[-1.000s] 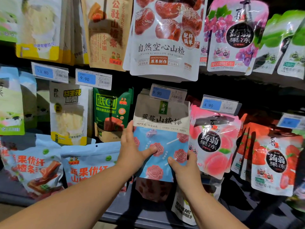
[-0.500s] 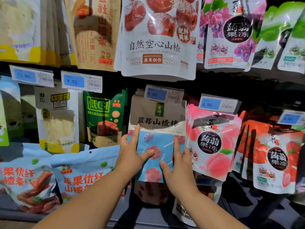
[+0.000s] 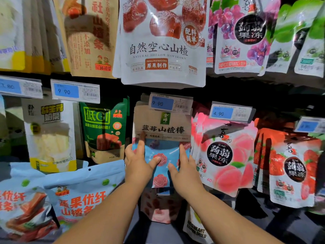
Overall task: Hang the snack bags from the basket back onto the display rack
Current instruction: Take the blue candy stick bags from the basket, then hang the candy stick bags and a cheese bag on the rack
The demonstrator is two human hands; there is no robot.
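A single wide-angle camera worn on the person's head faces forward, nearly square onto the display rack point(image 3: 228, 92), from within arm's reach. The rack fills the frame edge to edge; both arms enter from the bottom, left hand point(image 3: 139, 166) and right hand point(image 3: 186, 171) near centre.

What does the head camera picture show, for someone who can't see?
The left hand and right hand press on a brown-and-blue snack bag on a shop display rack. It sits under a 9.90 price tag, between a green bag and pink peach jelly bags.
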